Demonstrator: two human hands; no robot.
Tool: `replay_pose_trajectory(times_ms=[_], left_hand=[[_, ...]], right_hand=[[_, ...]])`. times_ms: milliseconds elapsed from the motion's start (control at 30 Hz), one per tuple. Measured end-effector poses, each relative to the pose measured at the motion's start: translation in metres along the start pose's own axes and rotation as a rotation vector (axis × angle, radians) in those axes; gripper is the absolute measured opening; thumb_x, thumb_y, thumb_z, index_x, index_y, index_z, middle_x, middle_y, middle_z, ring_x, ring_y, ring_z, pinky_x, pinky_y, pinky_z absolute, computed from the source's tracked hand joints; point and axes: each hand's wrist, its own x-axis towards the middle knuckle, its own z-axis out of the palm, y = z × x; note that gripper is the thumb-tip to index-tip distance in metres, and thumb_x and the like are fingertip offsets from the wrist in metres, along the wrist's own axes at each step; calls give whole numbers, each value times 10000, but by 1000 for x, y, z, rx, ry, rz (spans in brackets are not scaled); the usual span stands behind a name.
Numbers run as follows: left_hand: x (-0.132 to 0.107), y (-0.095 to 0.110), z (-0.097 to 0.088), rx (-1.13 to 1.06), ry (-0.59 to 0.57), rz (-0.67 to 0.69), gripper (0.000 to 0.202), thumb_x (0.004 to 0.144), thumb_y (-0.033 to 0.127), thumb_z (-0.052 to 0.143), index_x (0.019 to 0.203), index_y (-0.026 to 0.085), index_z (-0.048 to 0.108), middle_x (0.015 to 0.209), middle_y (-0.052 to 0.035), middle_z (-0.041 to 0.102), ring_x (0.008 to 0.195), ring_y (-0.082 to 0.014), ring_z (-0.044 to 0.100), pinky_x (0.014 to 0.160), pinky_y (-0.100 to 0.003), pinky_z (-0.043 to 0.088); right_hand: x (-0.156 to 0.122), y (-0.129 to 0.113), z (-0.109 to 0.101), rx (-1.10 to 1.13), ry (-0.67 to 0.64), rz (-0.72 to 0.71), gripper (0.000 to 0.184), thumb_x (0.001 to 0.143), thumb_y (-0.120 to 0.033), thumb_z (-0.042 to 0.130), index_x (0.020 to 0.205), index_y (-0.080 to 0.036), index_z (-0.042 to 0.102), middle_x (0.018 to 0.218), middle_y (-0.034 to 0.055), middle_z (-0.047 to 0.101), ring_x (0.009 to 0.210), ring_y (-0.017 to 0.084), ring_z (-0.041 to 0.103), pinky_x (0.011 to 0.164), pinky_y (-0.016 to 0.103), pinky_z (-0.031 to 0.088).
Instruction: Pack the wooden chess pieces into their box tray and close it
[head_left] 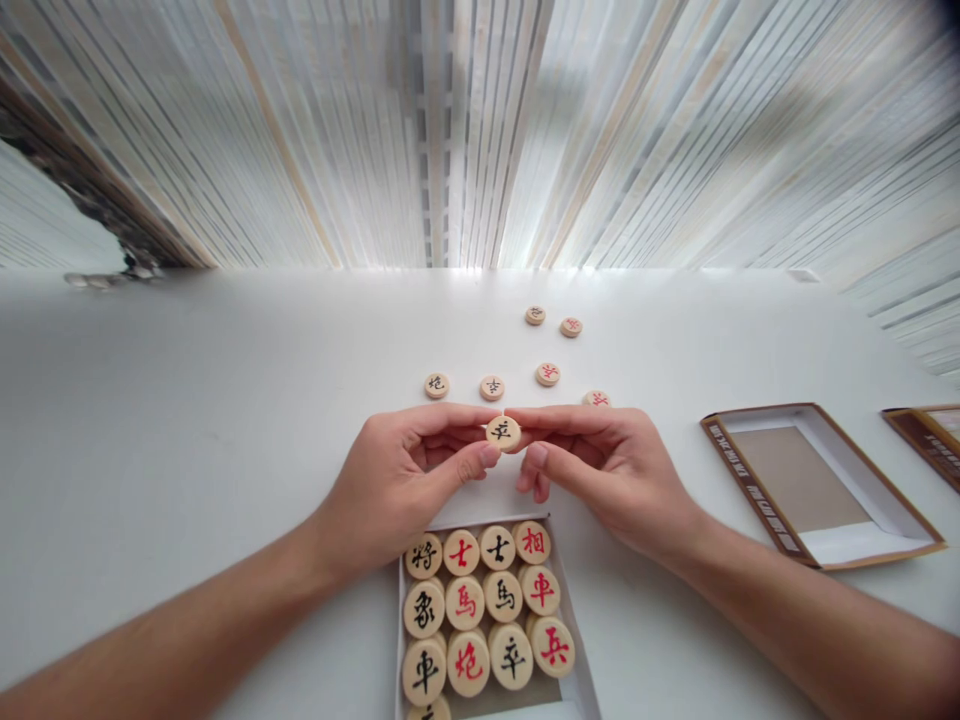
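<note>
Plainly, the left hand (pixel 401 467) pinches a black-lettered disc (pixel 503 433) beyond a red-兵 piece (pixel 555 646).

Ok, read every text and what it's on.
Boxed pieces:
"將" black
"士" red, black
"相" red
"象" black
"馬" red, black
"車" red, black
"炮" red
"卒" black
"兵" red
"炮" leftmost loose piece
Too small, blurred or cut: held piece, other loose pieces, lowest piece, brown boxes.

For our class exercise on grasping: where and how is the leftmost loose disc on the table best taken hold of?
Probably by its round rim, thumb and fingertip on opposite edges, coming from above. The disc lies flat, marked face up, so only its top and side are exposed, and its rim stands clear all round. The left hand is nearer.
</note>
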Motion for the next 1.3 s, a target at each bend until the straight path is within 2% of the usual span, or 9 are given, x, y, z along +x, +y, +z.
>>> replay_pose_trajectory(times_ms=[100, 333, 500, 633, 733, 900, 1067, 1300], left_hand=[[0, 0, -1, 25, -30, 9, 281, 887, 233, 811, 1161, 175, 805, 1102, -85, 831, 976, -225, 798, 890, -299, 660], [1, -2, -2, 40, -44, 20, 300, 903, 243, 800, 1196, 180, 796, 1104, -79, 831, 967, -209, 794, 870, -269, 646], [1, -1, -3, 136, -61, 34, 251, 951, 294, 748, 1174, 198, 811, 1090, -73, 834, 924, -200, 793, 805, -252, 643], [0, 0, -3, 176, -69, 49, 214, 951, 303, 744, 1119, 200, 829, 1047, -63, 840, 906, -198, 792, 802, -251, 640], [-1, 0, -3, 154, -50, 59, 219, 927, 279, 769, 1120, 190, 822, 1028, -64, 841, 908, -204, 797, 827, -266, 648], [-2, -1, -2, 116, -12, 66, 301, 865, 236, 831, 1161, 186, 804, 913, -39, 839, 847, -187, 803, 813, -251, 659], [-1, 1, -1, 90, -26, 51, 254, 901, 260, 796, 1145, 191, 816, 980, -55, 847, 875, -195, 811, 787, -242, 669], [-2, 0, -3, 170, 1, 62, 280, 927, 284, 761, 1178, 170, 810, 909, -60, 848, 804, -203, 810, 754, -268, 675]], right_hand=[[0, 1, 1, 22, 1, 22, 212, 848, -192, 838, 1058, -173, 809, 712, 29, 779, 580, 140, 726, 536, 228, 628], [-1, 2, 0, 29, -7, 22, 308, 792, -174, 890, 1085, -187, 796, 797, 33, 790, 622, 137, 736, 555, 217, 632], [-1, 2, 0, -6, -2, 19, 269, 812, -241, 891, 1062, -193, 804, 789, 36, 792, 628, 153, 740, 544, 237, 632], [1, -1, 1, -54, -3, 39, 180, 845, -331, 868, 911, -176, 804, 726, 36, 775, 588, 142, 713, 523, 225, 608], [2, -4, 2, -68, -14, 74, 227, 860, -386, 851, 844, -167, 795, 654, 29, 749, 549, 137, 693, 510, 222, 600], [2, -5, 0, -55, -44, 139, 269, 839, -414, 864, 827, -153, 799, 658, 38, 752, 542, 135, 700, 503, 200, 596], [2, -4, -1, -40, -62, 152, 288, 885, -432, 818, 826, -150, 800, 670, 46, 757, 535, 127, 705, 509, 194, 601], [1, -1, -1, 13, -87, 201, 276, 753, -342, 938, 924, -174, 801, 828, 66, 809, 652, 157, 740, 572, 234, 625]])
